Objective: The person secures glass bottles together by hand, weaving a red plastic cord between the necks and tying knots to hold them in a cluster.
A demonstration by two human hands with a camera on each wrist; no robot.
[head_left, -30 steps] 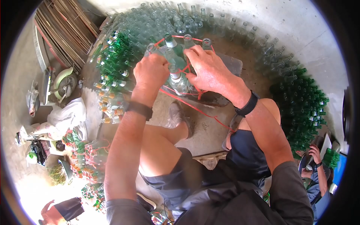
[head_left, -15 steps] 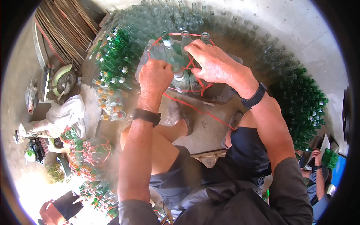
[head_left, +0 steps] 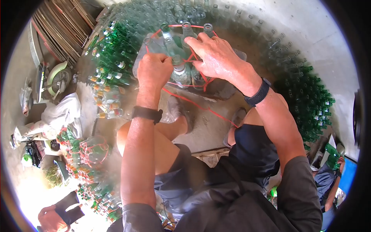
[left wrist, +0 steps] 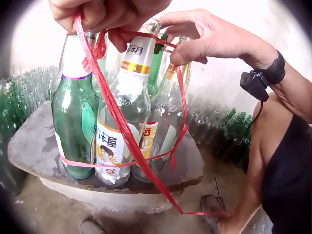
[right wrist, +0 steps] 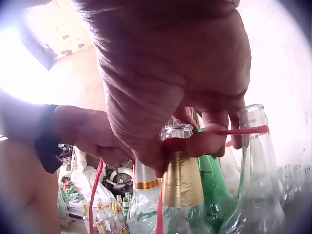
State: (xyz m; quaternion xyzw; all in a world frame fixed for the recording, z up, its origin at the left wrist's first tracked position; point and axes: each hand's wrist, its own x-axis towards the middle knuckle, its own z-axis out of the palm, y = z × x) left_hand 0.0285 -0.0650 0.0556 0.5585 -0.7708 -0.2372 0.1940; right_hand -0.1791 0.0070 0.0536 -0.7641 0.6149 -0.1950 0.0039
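Note:
In the head view several glass bottles stand bunched in front of me, ringed by red plastic string (left wrist: pixel 119 107). My left hand (head_left: pixel 154 73) is curled into a fist at the near left of the bunch and grips the string. The string passes from that fist across the necks to my right hand (head_left: pixel 222 58). There the thumb and fingers pinch it against a gold-foiled neck (right wrist: pixel 183 183). A green bottle (left wrist: pixel 73 122) and a clear bottle with a cartoon label (left wrist: pixel 109 146) stand upright below my left fist. A lower loop circles their bases.
The bunch stands on a low grey slab (left wrist: pixel 39 139). Clear bottles (head_left: pixel 154 15) and green bottles (head_left: pixel 305 104) curve round it along the wall. String-tied bundles (head_left: pixel 92 150) stand at the left. A loose string end trails to my shoe (head_left: pixel 235 120). Another person (head_left: pixel 328 181) is at lower right.
My left fist has drawn back slightly from the far-left bottle neck. My right hand has shifted little at the necks. At lower right, the green bottles by the other person have moved.

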